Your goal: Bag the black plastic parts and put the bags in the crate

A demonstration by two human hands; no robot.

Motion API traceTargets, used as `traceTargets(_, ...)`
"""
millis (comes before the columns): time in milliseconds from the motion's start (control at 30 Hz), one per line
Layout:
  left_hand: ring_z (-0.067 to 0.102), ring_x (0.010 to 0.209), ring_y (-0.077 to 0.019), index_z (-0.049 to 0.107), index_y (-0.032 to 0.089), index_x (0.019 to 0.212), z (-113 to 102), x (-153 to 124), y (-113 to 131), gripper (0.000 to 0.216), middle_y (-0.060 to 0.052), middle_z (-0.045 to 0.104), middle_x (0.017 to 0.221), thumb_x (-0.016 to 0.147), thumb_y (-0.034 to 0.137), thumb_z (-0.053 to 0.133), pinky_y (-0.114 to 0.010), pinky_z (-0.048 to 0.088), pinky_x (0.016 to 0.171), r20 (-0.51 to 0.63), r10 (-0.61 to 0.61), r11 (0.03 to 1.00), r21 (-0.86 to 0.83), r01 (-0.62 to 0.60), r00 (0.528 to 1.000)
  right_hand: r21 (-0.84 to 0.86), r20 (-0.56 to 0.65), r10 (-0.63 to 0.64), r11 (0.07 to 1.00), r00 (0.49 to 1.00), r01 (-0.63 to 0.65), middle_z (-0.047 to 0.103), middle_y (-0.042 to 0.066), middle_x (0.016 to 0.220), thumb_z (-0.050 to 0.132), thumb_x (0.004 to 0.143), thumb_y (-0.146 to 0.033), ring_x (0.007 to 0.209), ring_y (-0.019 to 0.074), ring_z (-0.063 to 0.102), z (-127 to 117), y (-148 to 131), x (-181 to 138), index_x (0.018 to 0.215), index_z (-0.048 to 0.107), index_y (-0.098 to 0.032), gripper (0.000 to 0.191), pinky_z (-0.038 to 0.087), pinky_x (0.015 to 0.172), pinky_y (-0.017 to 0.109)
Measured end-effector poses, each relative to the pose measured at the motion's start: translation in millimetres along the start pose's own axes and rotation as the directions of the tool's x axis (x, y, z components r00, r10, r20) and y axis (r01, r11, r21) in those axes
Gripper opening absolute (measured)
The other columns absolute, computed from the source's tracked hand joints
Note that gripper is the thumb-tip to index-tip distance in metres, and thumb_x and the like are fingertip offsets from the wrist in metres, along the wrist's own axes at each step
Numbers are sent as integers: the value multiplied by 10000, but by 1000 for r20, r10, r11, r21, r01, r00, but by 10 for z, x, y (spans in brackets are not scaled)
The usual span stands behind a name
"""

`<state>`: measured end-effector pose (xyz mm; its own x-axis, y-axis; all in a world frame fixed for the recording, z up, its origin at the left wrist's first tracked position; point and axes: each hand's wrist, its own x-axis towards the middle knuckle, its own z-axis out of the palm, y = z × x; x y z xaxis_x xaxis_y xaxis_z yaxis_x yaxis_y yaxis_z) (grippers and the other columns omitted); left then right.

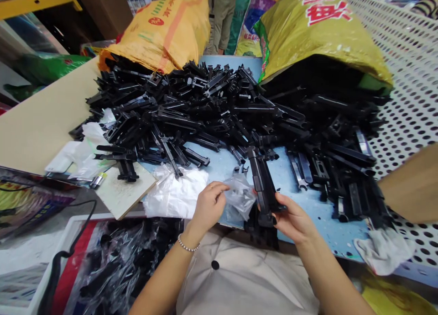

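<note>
- left hand [208,207]: closed, thumb and fingers pinching the top of a clear bag [240,197]; beaded bracelet [188,246] on wrist, ring on one finger
- right hand [294,219]: closed around the lower end of a black part [263,182], a long molded plastic piece held upright, tilted slightly
- bag and part: just beside each other, between the hands, above the blue table [308,205]
- heap [205,109] of like black parts: spread across the table, just past the hands, loose and tangled
- white plastic sheet [174,191]: on the table, near the left hand
- board [125,191]: beside the sheet, further left
- bin [116,265]: below left, holding black parts in clear bags
- rag [383,251]: at the table's near right corner
- yellow sacks [164,32]: behind the heap, the right one open and spilling parts
- perforated panel [410,77]: along the right side
- standing person [223,18]: beyond the table, legs only in view
</note>
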<state>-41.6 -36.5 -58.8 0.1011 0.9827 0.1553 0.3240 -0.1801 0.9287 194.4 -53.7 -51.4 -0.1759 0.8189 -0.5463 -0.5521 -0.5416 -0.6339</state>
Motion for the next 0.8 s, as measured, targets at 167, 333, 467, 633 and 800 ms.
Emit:
traceTargets(167, 615, 745, -125, 663, 200, 1120, 166, 73, 44, 289, -77, 628, 1074, 861, 136, 552, -269, 530, 699, 12, 68, 995, 71, -69, 998, 143, 114, 152, 975, 982, -167, 728, 59, 850, 779, 709, -412, 717, 160, 680, 38, -46, -540, 1002, 718, -187, 375, 556, 578, 219)
traceTargets(333, 582, 1129, -223, 428, 225, 1403, 279, 79, 48, 611, -140, 446, 1394, 823, 90, 567, -345, 541, 907, 26, 175, 983, 49, -176, 984, 206, 433, 462, 785, 774, -584, 712, 63, 753, 695, 803, -432, 667, 107, 690, 124, 133, -758, 1042, 684, -68, 436, 541, 581, 137)
traceTargets(467, 634, 756, -95, 174, 299, 1516, 201, 2, 73, 751, -173, 259, 1524, 878, 96, 514, -321, 586, 792, 64, 194, 974, 110, -200, 979, 264, 325, 349, 859, 879, -439, 710, 38, 794, 690, 816, -402, 704, 67, 675, 108, 144, -495, 1038, 680, -75, 395, 533, 643, 87)
traceTargets(633, 400, 1378, -274, 23, 281, 1542, 119, -156, 199, 856, -145, 222, 1575, 842, -26, 409, -424, 462, 1072, 380, 410, 862, 136, -488, 829, -34, 60, 37, 999, 998, -35, 661, 11, 726, 752, 771, -357, 604, 99, 617, 343, 201, -189, 841, 680, -145, 235, 541, 498, 163)
traceTargets(800, 362, 1406, -276, 78, 291, 1538, -59, -296, 175, 879, -134, 238, 1579, 811, -26, 456, -437, 437, 1102, 345, 344, 913, 93, -397, 873, -69, 162, 13, 998, 987, -2, 652, 5, 721, 744, 767, -407, 542, 97, 588, 592, 282, -28, 887, 677, -160, 283, 514, 436, 167)
